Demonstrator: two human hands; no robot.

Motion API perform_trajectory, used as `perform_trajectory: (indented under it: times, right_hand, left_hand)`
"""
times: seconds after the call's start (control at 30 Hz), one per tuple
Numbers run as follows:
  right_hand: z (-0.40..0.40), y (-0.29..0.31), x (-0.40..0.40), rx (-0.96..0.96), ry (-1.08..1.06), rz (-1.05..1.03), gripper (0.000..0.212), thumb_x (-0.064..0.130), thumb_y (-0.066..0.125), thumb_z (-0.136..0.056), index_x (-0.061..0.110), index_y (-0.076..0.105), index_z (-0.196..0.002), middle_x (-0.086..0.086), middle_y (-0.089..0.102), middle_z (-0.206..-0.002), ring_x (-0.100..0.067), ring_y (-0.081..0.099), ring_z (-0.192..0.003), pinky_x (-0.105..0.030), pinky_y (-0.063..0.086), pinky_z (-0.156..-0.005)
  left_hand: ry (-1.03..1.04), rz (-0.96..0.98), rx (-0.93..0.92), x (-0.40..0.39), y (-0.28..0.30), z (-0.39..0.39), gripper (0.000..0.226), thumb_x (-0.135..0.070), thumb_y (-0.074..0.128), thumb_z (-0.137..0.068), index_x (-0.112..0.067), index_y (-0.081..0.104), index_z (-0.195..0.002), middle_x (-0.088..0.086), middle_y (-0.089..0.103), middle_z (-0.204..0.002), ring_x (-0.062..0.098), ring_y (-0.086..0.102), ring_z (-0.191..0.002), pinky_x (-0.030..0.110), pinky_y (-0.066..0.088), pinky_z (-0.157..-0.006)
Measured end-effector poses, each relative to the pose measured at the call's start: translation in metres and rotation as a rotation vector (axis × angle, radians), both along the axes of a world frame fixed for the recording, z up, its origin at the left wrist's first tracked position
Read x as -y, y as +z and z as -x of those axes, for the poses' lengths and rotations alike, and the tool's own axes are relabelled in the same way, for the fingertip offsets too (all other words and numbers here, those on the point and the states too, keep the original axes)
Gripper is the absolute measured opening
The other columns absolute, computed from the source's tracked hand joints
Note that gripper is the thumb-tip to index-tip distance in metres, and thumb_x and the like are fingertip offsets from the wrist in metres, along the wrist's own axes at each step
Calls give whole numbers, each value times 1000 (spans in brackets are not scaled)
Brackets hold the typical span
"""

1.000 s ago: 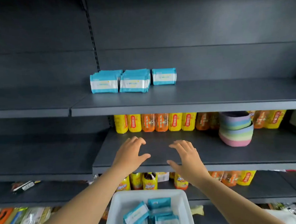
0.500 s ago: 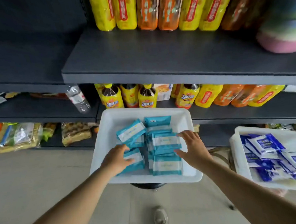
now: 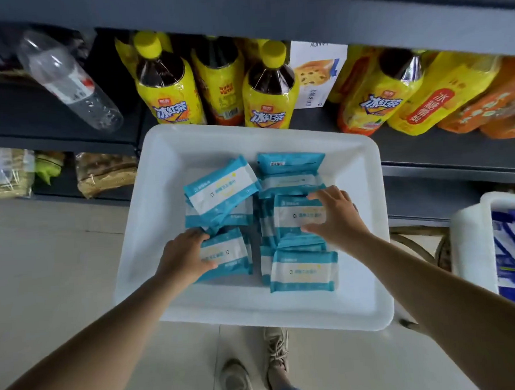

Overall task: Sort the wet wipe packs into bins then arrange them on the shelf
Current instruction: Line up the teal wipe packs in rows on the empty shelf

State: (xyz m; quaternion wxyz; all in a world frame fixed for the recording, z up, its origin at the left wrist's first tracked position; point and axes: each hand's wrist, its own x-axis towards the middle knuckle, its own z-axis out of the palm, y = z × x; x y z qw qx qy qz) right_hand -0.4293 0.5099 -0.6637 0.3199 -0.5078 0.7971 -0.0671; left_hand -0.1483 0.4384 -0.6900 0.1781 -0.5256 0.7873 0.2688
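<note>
Item: white bin (image 3: 368, 219), centre of frame, holding teal wet wipe packs (image 3: 220, 188); left hand (image 3: 183, 258) curls its fingers round a pack (image 3: 226, 253) at lower centre, right hand (image 3: 338, 220) spans another pack (image 3: 296, 212) between thumb and fingers. Step judged: picking up packs for shelving; next, lift both clear to a shelf. A second bin (image 3: 473, 234) is cut off at right edge; pack print illegible.

Flat teal plastic wipe packs (image 3: 303, 271) with white label bands lie in a white rectangular plastic bin (image 3: 170, 157); yellow-capped, yellow-labelled tea bottles (image 3: 267, 87) behind (dark liquid), above a grey metal shelf edge (image 3: 427, 162)
</note>
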Motion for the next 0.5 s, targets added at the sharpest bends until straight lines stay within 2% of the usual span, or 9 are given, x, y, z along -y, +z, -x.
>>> perform_trajectory:
  times: [0.13, 0.23, 0.37, 0.5]
  right_hand:
    - [2, -2, 4, 1, 9, -24, 64, 32, 77, -74, 22, 47, -129, 0, 44, -129, -17, 37, -118, -41, 38, -102]
    - [8, -2, 7, -52, 28, -67, 68, 42, 79, -69, 21, 49, -126, 3, 51, -120, -18, 42, -110, -40, 35, -97]
    - [14, -4, 13, -129, 31, -164, 60, 55, 79, -62, 24, 49, -103, 4, 58, -100, -22, 50, -95, -37, 30, -82]
    - [13, -3, 6, -124, 39, -255, 54, 56, 72, -71, 14, 54, -100, -2, 56, -91, -22, 51, -87, -34, 38, -79]
  left_hand:
    - [7, 24, 32, -1, -3, 2, 61, -36, 74, -73, -18, 52, -127, -1, 50, -130, 18, 49, -118, 32, 34, -96]
    - [11, 22, 88, 1, -1, 6, 61, -39, 74, -74, -21, 50, -126, -2, 49, -129, 18, 47, -117, 33, 31, -94]
    - [-22, 2, 147, 6, -3, 11, 53, -41, 75, -72, -22, 53, -117, -4, 56, -121, 19, 49, -112, 34, 31, -90]
    - [-75, -39, 175, 7, -4, 11, 46, -38, 68, -80, -19, 54, -120, 0, 56, -123, 21, 48, -114, 33, 33, -92]
